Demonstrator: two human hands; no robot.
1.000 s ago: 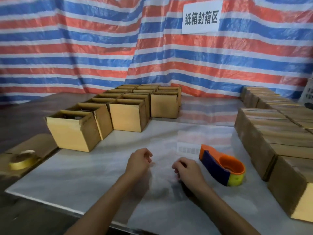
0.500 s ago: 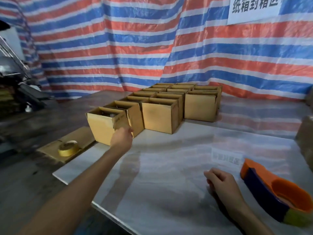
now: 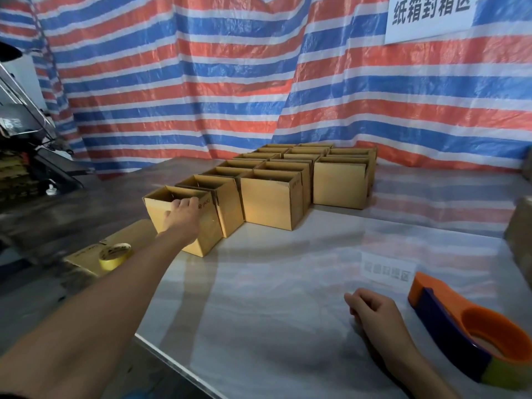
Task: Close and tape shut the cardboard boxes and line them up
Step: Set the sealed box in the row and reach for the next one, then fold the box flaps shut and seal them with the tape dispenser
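Left of centre in the frame: nearest open-topped brown cardboard box (image 3: 208, 226), tilted, at the front of the other open brown boxes (image 3: 270, 203). Gripped now at its near top rim by the left hand (image 3: 181, 216), fingers hooked over the edge; half a second ago merely reaching beside it. Right hand (image 3: 374, 312) loosely curled, holding nothing, resting as before on the glossy white table (image 3: 288, 283), lower right. Orange and blue tape dispenser (image 3: 449, 326) near it.

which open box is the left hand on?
The front-left box, the nearest one, at the end of the left row and tilted out of line. The left hand grips its near rim; the other open boxes stand untouched behind it.
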